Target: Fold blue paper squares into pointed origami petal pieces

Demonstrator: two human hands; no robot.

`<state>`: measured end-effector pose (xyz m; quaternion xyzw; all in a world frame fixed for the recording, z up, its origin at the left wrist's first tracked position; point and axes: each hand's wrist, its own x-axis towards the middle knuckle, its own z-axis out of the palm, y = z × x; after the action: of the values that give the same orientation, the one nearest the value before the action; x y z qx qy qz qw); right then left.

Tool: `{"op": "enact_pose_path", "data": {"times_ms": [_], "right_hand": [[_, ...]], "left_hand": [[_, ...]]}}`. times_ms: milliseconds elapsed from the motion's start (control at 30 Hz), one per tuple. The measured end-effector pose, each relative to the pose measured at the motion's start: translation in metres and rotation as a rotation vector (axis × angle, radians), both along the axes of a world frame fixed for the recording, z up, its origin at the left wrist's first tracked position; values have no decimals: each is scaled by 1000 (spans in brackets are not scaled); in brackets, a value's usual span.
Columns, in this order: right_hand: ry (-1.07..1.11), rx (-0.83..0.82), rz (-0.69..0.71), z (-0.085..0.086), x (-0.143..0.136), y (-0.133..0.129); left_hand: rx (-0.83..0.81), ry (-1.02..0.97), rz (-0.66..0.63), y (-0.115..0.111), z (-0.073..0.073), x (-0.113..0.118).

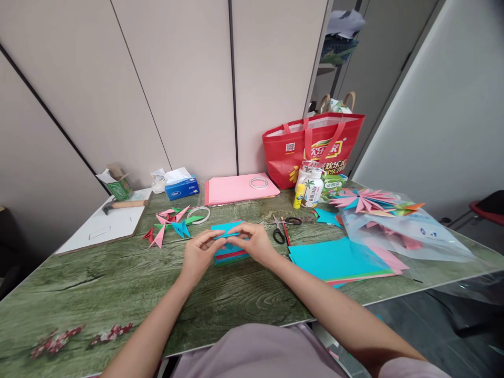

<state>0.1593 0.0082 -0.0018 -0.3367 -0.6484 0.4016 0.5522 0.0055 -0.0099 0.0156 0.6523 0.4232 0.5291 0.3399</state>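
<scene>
The blue paper (222, 229) is L of the scissors (281, 222), over the small stack of coloured sheets (233, 259) on the counter (118, 283). L hand (198, 255) and R hand (256, 244) both hold it, w/ fingers narrow in a pinch, close to each other. I think the paper is very light, thin and bendable, prob. not slippery, but a hard grip can crease or tear it. Best hold is at opp. edges, w/ soft fingertips. Rel. to the scissors: red pencil (286, 234) just beside, glue stick (298, 196) behind, folded paper pieces (180, 228) further L.
</scene>
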Motion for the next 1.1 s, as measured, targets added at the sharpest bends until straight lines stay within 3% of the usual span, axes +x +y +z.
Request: {"op": "enact_pose_path", "data": {"times_ms": [267, 567, 733, 867, 1100], "right_hand": [[216, -235, 126, 1, -5, 0], [237, -304, 298, 0, 4, 5], [177, -350, 348, 2, 3, 3], [123, -289, 294, 5, 1, -1], [98, -306, 276, -1, 2, 4]], "left_hand": [[88, 31, 55, 0, -1, -1], [149, 163, 4, -2, -3, -4], [102, 152, -23, -3, 0, -4], [55, 122, -38, -3, 4, -2], [-141, 21, -73, -5, 4, 0]]}}
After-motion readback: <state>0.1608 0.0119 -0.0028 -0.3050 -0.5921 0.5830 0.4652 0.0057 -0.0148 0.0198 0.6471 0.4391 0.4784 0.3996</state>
